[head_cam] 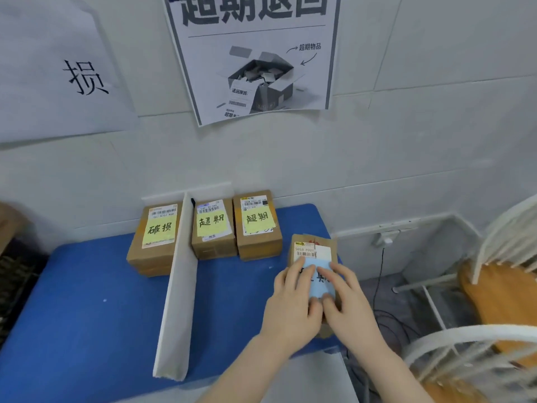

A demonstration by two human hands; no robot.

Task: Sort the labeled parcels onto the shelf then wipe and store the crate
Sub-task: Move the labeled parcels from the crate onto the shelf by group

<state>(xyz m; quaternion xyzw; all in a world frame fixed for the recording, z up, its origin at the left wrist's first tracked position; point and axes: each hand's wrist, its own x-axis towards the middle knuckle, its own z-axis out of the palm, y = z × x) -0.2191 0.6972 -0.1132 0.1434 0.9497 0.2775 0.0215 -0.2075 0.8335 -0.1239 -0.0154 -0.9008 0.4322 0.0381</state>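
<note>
Head view shows me both hands on one parcel. The left hand and right hand lie side by side on its top, fingers stretched almost flat and pressing down. The thumbs meet near the lower edge of a pale blue note. Neither hand wraps round the box, and I cannot tell whether the thumbs nip the note's edge.

The parcel is plain brown card, lying flat under my palms on the blue shelf, near its right edge. Beyond the fingertips its top shows a white printed label with a yellow logo strip, a barcode and the digits 5028, with a blank white patch beside it. The note carries black handwriting, mostly hidden by the fingers; only part of a character shows between the hands.

Up and left of the hands, a second parcel and a third parcel sit side by side by the wall. Each is brown with a yellow note reading 超期 over a barcode label. Left of those, a white divider runs from the wall toward me. Past it sits a fourth parcel, its yellow note reading 破损.

Above the hands a poster with a drawing of an open box hangs on the white wall. A sheet with one handwritten character hangs far to the left. Right of the hands, off the shelf, stands a white chair with a wooden seat.
</note>
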